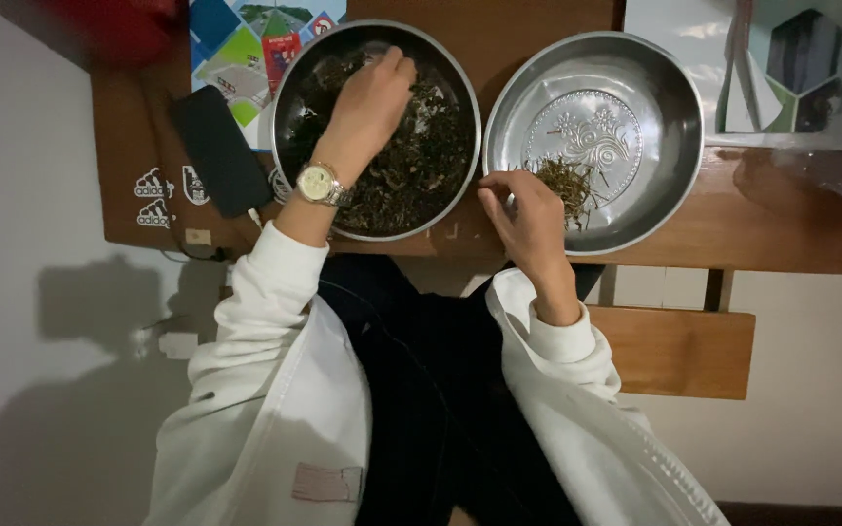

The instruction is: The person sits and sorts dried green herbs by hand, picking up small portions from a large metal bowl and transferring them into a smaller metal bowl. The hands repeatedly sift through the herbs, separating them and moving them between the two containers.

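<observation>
— What sits nearest the camera?

— The person's white jacket sleeves (275, 390), filling the lower half of the frame, with dark clothing between them.

— And the left hand?

— The left hand (367, 102) reaches into the dark bowl (289, 88) at upper centre. Its fingers are curled down and bunched into the heap of dark dried leaves (421, 156), touching it; whether they grip any cannot be told. A pale-faced wristwatch (319, 183) sits on that wrist, over the bowl's lower rim.

— The right hand?

— The right hand (523, 209) rests at the left rim of the shiny metal bowl (665, 107), right of centre. Its fingers are loosely bent, tips drawn close together near a small pile of thin pale stems (569, 180). If a stem is pinched between them, it is too small to tell.

— How do the bowls lie?

— Side by side on the wooden table (782, 224), rims nearly touching. The stems lie in the lower left part of the shiny bowl, beside its embossed floral centre.

— Anything else?

— A black phone (218, 148) lies left of the dark bowl, just below a colourful printed sheet (236, 49) at the upper left.
</observation>
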